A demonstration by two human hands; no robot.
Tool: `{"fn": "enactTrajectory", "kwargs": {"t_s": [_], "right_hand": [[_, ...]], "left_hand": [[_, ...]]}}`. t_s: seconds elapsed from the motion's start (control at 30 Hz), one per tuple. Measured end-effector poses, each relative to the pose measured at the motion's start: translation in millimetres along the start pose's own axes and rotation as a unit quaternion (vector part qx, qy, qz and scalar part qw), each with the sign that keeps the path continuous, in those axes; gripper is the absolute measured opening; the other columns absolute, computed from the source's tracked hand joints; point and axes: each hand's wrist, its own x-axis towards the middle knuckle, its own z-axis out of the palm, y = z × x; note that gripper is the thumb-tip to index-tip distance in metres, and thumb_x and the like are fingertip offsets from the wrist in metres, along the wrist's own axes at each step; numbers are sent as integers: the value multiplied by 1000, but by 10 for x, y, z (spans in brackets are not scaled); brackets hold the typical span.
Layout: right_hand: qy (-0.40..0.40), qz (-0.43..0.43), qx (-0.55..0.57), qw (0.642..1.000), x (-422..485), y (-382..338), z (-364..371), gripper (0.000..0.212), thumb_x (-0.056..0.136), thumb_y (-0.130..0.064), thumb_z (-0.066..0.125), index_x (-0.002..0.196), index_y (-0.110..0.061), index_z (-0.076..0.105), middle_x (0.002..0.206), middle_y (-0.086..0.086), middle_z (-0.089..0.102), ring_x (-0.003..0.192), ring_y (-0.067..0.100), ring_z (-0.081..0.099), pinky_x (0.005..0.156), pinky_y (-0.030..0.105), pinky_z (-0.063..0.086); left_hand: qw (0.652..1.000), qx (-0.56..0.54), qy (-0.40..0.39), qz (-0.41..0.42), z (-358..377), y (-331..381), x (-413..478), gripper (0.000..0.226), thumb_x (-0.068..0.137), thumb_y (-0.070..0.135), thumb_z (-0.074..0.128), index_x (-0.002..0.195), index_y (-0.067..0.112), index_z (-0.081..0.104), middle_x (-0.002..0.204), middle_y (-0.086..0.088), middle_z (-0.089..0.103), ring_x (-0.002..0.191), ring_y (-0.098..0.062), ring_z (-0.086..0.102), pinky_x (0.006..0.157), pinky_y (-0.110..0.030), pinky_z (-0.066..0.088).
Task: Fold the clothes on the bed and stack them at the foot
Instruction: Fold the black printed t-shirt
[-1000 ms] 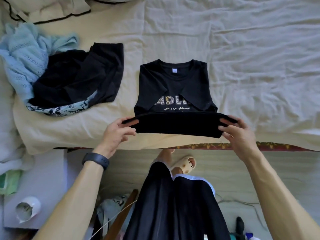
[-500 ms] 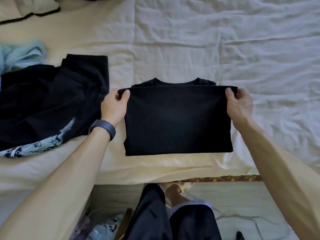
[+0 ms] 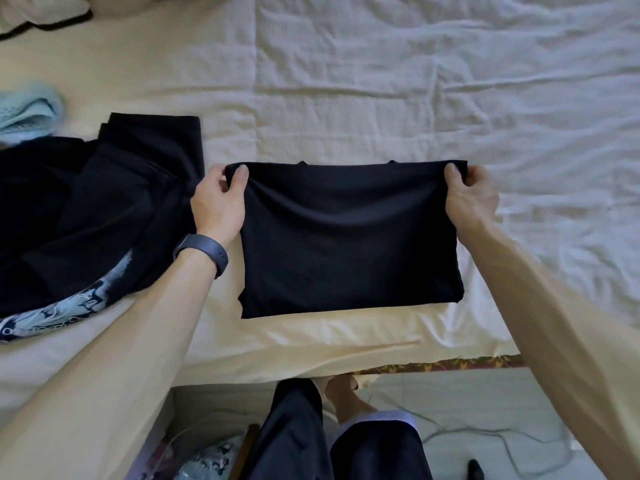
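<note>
The black T-shirt (image 3: 349, 244) lies folded on the bed (image 3: 346, 98) between the fingers (image 3: 241, 174) of the left hand (image 3: 216, 206) and right hand (image 3: 474, 199), which pinch its far corners; the fold seems done, so stacking comes next.

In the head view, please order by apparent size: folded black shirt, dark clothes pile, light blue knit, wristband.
1-2: folded black shirt and dark clothes pile look alike; the pile is cut by the frame edge, so unranked.
3: light blue knit.
4: wristband.
</note>
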Motion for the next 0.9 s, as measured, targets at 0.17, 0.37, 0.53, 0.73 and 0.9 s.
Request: {"fn": "enactTrajectory", "kwargs": {"t_s": [0.17, 0.37, 0.53, 0.73, 0.9], "right_hand": [[-24, 6, 10, 1000, -31, -17, -37, 24, 91, -55, 64, 101, -33, 61, 93, -19, 63, 92, 8, 65, 78, 19, 45], [-115, 13, 9, 993, -562, 243, -382, 55, 77, -59, 77, 117, -29, 54, 106, -14, 66, 95, 5, 67, 83, 28, 55], [-151, 77, -44, 984, -1143, 775, -768, 55, 81, -60, 75, 122, -27, 56, 116, -4, 65, 104, 17, 65, 89, 41, 55], [-149, 155, 42, 976, -1410, 1057, -795, 36, 95, -42, 70, 108, -10, 63, 85, 4, 71, 75, 14, 67, 75, 33, 60], [-72, 176, 216, 958, -1425, 1094, -827, 16, 98, -19, 67, 88, -11, 58, 75, 2, 57, 60, 9, 56, 58, 20, 50]], "left_hand": [[1000, 4, -3, -5, 52, -36, -13, 26, 96, 52, 56, 95, 26, 59, 78, 13, 57, 73, -4, 54, 71, -24, 43], [998, -13, -38, -41, -93, -37, -515, 49, 84, 65, 62, 119, 34, 49, 92, 17, 62, 85, 6, 57, 71, -20, 42], [994, 12, -48, -93, -211, -439, -1341, 50, 87, 60, 63, 125, 31, 51, 100, 15, 61, 81, 8, 52, 65, -11, 35], [977, -65, -69, -191, -140, -602, -1753, 23, 96, 50, 60, 94, 27, 58, 95, 9, 67, 76, -15, 69, 61, -25, 47], [965, -157, 31, -206, -182, -583, -1888, 19, 98, 40, 61, 93, 22, 60, 84, 4, 65, 50, -2, 61, 57, -28, 47]]}}
